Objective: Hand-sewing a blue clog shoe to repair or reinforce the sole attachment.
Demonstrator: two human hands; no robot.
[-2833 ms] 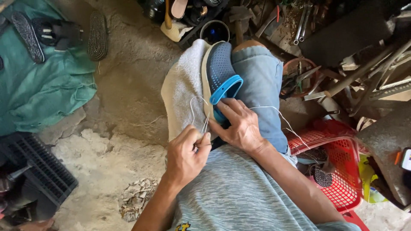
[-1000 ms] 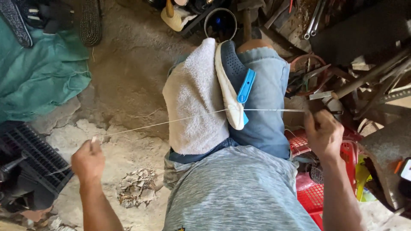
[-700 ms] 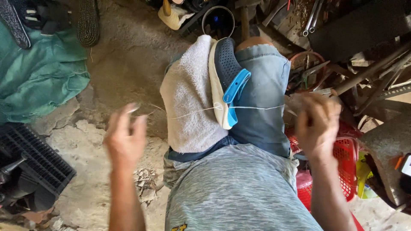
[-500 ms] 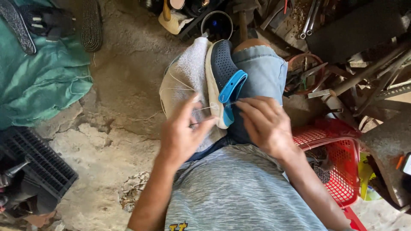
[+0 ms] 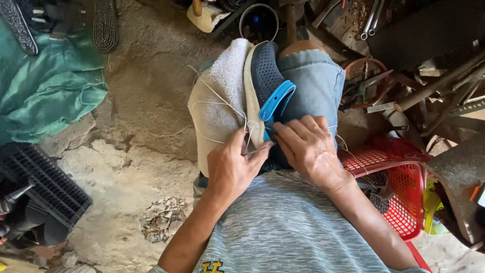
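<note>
Both hands meet at the near end of a dark blue shoe point(image 5: 263, 76) that lies on its side on the lap. Left hand point(image 5: 231, 169) has its fingers curled in and its thumb and first finger pinched together right at the pale sole edge point(image 5: 251, 101), though whatever thin thing it pinches there is too small to make out. Right hand point(image 5: 308, 149) lies flat with its fingers pressed together on the shoe's heel end, just under the bright blue strap point(image 5: 275, 100), and it holds the shoe down against the jeans point(image 5: 313, 86). A white towel point(image 5: 220, 96) sits under the shoe on the left knee, and loose loops of pale thread point(image 5: 214, 103) lie across it. This looks like the step of working a stitch through the sole edge, so the good way is to keep the shoe pressed still, keep the pinch close to the edge, and push straight, not at a slant. Those thread loops could catch on a finger or tangle, so it helps to keep them flat on the towel and draw them slowly. Pressing fingers should stay a little away from the pinch spot so nothing sharp pokes them. A red basket point(image 5: 404, 202) stands near the right arm, and a green cloth point(image 5: 45, 96) lies well apart on the dirt floor point(image 5: 126, 167)
</note>
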